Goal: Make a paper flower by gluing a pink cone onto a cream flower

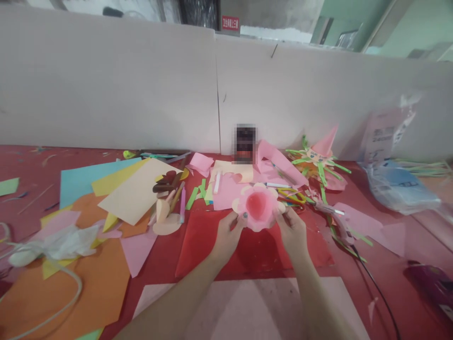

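Observation:
A pink paper flower (260, 206) with a hollow, cup-like middle and scalloped, partly cream petals is held up between my two hands. My left hand (230, 232) pinches its left rim. On the opposite rim, the fingers of my right hand (290, 226) are closed. Beneath the flower lies a shiny red sheet (208, 243), and nearer to me a pale pink sheet (255, 293) lies under my forearms. A glue gun (338, 219) with a black cord rests to the right of my right hand.
Coloured paper sheets (141, 189) and scraps spread over the left side. Pens (182, 203) lie beside them. Yellow-handled scissors (295, 197) are behind my right hand. A paper figure with a pink cone hat (325, 143) stands back right, near a plastic bag (396, 186). A white partition (141, 89) closes the back.

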{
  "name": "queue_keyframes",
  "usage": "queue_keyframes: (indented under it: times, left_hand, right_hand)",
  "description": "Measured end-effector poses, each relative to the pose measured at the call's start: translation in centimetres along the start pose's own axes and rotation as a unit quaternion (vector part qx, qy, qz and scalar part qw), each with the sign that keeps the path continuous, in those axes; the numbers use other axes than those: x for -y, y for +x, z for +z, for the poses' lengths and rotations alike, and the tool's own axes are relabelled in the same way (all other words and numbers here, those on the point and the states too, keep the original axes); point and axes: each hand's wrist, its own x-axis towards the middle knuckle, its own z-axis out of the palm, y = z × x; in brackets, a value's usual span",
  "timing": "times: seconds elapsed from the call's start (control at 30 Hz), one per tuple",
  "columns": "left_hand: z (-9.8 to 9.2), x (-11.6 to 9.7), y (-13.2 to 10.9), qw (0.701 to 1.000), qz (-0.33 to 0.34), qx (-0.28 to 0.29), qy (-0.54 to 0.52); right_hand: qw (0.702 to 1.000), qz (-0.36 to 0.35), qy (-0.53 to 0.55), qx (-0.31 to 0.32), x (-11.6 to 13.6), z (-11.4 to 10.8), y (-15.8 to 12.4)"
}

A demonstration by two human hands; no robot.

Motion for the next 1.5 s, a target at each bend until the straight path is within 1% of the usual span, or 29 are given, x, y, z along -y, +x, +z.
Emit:
queue_keyframes:
  times: [0.13, 0.23, 0.37, 0.43, 0.5, 0.57, 0.63, 0.7, 0.77, 0.83, 0.97, 1.17, 1.27, 1.37, 1.5]
  left_hand:
    - [-0.1, 0.1, -0.1, 0.999, 0.010, -0.020, 0.043]
    - [0.0, -0.1, -0.1, 0.998, 0.007, -0.025, 0.049]
    - [0.2, -0.5, 0.0, 1.000, 0.009, -0.023, 0.011]
    - [0.2, -0.6, 0.1, 0.999, 0.013, -0.045, -0.005]
    - [0.1, -0.6, 0.2, 0.997, 0.018, -0.069, 0.004]
    - [0.0, -0.5, 0.3, 0.997, 0.027, -0.075, 0.021]
    - [-0.1, -0.4, 0.2, 0.996, 0.035, -0.076, 0.033]
    - [-0.1, -0.4, 0.2, 0.996, 0.040, -0.067, 0.035]
    - [0.0, -0.4, 0.2, 0.997, 0.044, -0.045, 0.034]
    - [0.1, -0.4, 0.2, 0.998, 0.047, -0.021, 0.028]
    - [0.2, -0.4, 0.3, 0.999, 0.049, -0.007, 0.011]
    - [0.3, -0.6, 0.2, 0.999, 0.041, -0.016, 0.017]
    - [0.3, -0.6, 0.1, 0.999, 0.032, -0.033, 0.025]
    - [0.2, -0.5, 0.1, 0.998, 0.040, -0.044, 0.036]
    - [0.1, -0.3, 0.1, 0.997, 0.053, -0.036, 0.037]
  right_hand:
    - [0.999, 0.011, 0.051, 0.014, -0.2, 0.2, 0.1]
    - [0.997, 0.016, 0.074, 0.012, -0.2, 0.4, 0.3]
    - [0.998, 0.016, 0.063, 0.005, -0.2, 0.3, 0.3]
    - [0.998, 0.017, 0.052, 0.009, -0.2, 0.1, 0.3]
    - [0.999, 0.023, 0.045, 0.020, -0.2, 0.1, 0.3]
    - [0.998, 0.031, 0.045, 0.025, -0.3, 0.0, 0.3]
    - [0.998, 0.037, 0.044, 0.013, -0.4, 0.1, 0.4]
    - [0.998, 0.037, 0.046, -0.020, -0.6, 0.1, 0.5]
    - [0.997, 0.032, 0.048, -0.049, -0.7, 0.0, 0.6]
    - [0.997, 0.024, 0.043, -0.063, -0.8, -0.2, 0.7]
    - [0.997, 0.016, 0.028, -0.065, -0.5, -0.5, 0.7]
    - [0.998, 0.011, 0.016, -0.066, -0.3, -0.7, 0.6]
    - [0.999, 0.005, 0.013, -0.046, -0.5, -0.7, 0.6]
    - [0.999, 0.007, 0.017, -0.027, -0.5, -0.6, 0.5]
    - [0.999, -0.016, 0.023, -0.045, -0.4, -0.4, 0.6]
